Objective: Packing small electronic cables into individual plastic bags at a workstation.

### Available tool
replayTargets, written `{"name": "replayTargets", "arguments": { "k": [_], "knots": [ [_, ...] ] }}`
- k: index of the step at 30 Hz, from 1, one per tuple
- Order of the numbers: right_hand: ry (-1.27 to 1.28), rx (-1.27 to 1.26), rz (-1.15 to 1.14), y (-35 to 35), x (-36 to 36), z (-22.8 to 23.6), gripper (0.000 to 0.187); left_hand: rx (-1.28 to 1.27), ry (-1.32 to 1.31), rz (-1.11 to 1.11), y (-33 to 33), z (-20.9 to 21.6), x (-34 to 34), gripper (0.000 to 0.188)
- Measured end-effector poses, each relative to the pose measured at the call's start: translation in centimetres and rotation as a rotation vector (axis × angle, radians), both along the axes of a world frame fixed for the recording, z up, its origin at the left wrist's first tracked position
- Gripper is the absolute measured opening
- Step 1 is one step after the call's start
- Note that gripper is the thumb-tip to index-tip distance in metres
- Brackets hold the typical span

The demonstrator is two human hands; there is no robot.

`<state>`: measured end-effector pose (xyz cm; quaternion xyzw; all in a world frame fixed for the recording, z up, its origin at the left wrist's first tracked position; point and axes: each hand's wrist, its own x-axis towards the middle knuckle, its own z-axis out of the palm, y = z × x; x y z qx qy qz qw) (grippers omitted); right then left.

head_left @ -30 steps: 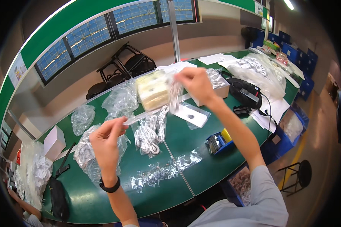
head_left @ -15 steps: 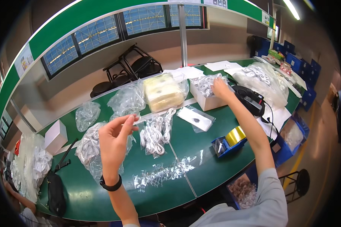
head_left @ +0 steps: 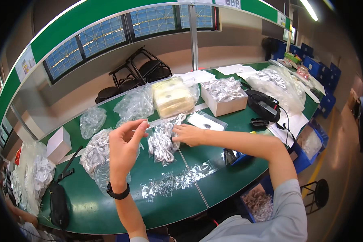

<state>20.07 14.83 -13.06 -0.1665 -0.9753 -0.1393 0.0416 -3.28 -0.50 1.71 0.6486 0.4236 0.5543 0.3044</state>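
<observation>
My right hand (head_left: 187, 135) reaches across to the right end of a pile of coiled white cables (head_left: 162, 143), its fingers closed on the rightmost coil (head_left: 176, 130). To the left of this pile my raised left hand (head_left: 127, 141) has thumb and index finger pinched together; whatever is between the tips is too small to make out. A dark band (head_left: 118, 192) circles that wrist. Small clear plastic pieces (head_left: 177, 181) lie spread in front of the cables. A clear bag with a white card (head_left: 203, 122) lies just behind my right hand.
A white box (head_left: 224, 105) full of bagged cables stands behind. My right forearm partly covers a blue tape dispenser (head_left: 234, 157). Around the table are a yellowish wrapped stack (head_left: 172, 97), bags of cables (head_left: 97, 151), a black device (head_left: 264, 105) and a black pouch (head_left: 59, 207).
My right hand has come out of the white box and moved left and nearer, onto the coiled cables. The left hand stays raised in its pinch, almost in place.
</observation>
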Motion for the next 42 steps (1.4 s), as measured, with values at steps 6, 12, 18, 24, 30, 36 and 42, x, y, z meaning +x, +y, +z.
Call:
{"name": "replayTargets", "arguments": {
  "k": [6, 12, 18, 24, 30, 36, 42],
  "knots": [
    [-0.107, -0.088, -0.187, 0.5, 0.5, 2.3, 0.034, -0.045, 0.076, -0.004, 0.2, 0.1, 0.4, 0.026],
    [0.907, -0.404, -0.056, -3.3, -0.1, 10.2, 0.025, -0.064, 0.183, 0.123, 1.8, -1.2, 0.6, 0.03],
    [0.98, -0.274, -0.186, -10.6, -2.7, 14.0, 0.027, 0.026, -0.158, -0.173, 1.5, -1.3, 3.1, 0.032],
    [1.066, -0.061, -0.088, -12.4, -4.1, 14.1, 0.033, 0.037, -0.43, -0.147, 0.8, -1.5, 4.2, 0.025],
    [1.097, -0.126, -0.095, -12.2, -3.7, 14.2, 0.042, 0.0, -0.62, -0.116, 1.5, -1.5, 3.1, 0.027],
    [1.104, -0.119, -0.039, -11.8, -2.9, 13.2, 0.04, -0.218, -1.078, -0.325, 2.9, -2.5, 2.7, 0.034],
    [1.099, -0.018, 0.119, -11.9, -3.1, 15.4, 0.03, -0.409, -1.265, -0.738, 4.9, -6.5, 2.3, 0.032]
  ]
}}
